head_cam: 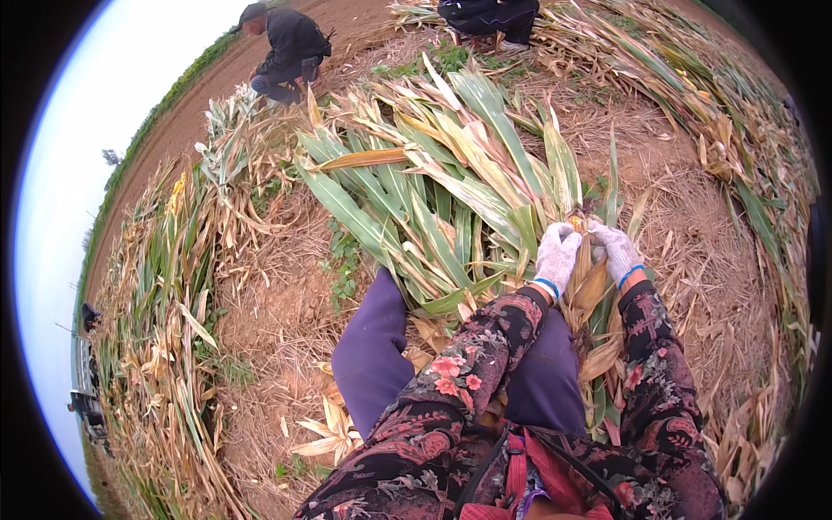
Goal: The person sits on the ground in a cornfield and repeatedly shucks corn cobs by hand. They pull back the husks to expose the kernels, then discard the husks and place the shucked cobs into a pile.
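In white knitted gloves with blue cuffs, my left hand [558, 252] and my right hand [615, 251] meet in front of my right knee. Between them shows the tip of a corn ear [576, 222] with orange-yellow kernels, its lower part hidden by husk and fingers. My left fingers close around its left side. On the other side, my right fingers pinch the husk near the tip. Dry brown husk leaves [590, 286] hang below both hands. A heap of cut corn stalks [442, 188] with green and yellowed leaves lies just beyond my knees.
Rows of cut stalks run along the left [175, 312] and right [728, 123]. One person [289, 52] crouches at the far left; another person [491, 19] is partly visible at the top. An empty dry husk [335, 429] lies on straw-strewn soil [273, 338] by my left leg.
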A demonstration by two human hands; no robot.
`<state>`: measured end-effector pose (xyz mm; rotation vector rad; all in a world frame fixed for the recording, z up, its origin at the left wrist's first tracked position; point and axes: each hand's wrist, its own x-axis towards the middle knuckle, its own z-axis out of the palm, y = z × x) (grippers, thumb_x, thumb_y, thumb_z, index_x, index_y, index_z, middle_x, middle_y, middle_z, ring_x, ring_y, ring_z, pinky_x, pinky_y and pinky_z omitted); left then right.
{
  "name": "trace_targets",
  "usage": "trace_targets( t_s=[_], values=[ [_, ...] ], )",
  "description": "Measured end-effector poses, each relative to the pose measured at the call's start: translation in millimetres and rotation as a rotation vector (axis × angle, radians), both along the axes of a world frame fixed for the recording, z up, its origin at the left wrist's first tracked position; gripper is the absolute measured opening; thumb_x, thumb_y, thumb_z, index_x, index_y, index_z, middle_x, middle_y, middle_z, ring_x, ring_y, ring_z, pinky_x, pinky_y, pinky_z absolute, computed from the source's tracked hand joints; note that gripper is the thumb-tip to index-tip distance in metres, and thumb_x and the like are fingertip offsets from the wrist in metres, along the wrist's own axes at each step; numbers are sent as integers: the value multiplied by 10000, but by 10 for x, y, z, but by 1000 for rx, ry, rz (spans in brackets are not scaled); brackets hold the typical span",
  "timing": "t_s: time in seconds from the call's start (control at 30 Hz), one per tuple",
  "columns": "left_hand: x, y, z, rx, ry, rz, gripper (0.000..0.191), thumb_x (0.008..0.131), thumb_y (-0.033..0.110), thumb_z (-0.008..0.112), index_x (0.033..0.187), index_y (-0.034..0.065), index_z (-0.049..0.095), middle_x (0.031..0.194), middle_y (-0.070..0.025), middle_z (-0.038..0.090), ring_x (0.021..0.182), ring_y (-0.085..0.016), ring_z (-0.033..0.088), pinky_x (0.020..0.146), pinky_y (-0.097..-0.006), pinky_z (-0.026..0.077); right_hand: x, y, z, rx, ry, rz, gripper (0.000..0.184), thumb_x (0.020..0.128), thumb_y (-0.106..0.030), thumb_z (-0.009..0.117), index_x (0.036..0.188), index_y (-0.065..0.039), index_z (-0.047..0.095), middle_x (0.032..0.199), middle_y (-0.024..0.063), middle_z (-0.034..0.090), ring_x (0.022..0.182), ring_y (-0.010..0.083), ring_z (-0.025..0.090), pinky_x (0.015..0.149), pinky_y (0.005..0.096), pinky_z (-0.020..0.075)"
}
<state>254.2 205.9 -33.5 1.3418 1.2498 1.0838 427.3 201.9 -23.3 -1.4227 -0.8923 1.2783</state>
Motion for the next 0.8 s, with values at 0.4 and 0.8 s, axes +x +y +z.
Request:
trace_targets(
  t_s=[0.4,0.8],
  values=[
    [-263,153,-201,-98,-440,-143,564,1080,420,496,1414,-34,515,1378,-160,585,1267,-279,538,1112,-359,388,-309,-12,112,319,-858,210,445,934,-396,708,1109,13,738,1117,188,731,1070,268,692,945,366,516],
    [-193,213,-363,-199,-550,-197,495,1082,356,511,1438,13,486,1357,-116,586,1242,-230,558,1073,-366,445,-665,172,-159,639,-1068,-149,212,912,-211,639,1087,-142,736,940,142,678,924,364,679,789,471,541]
  ],
)
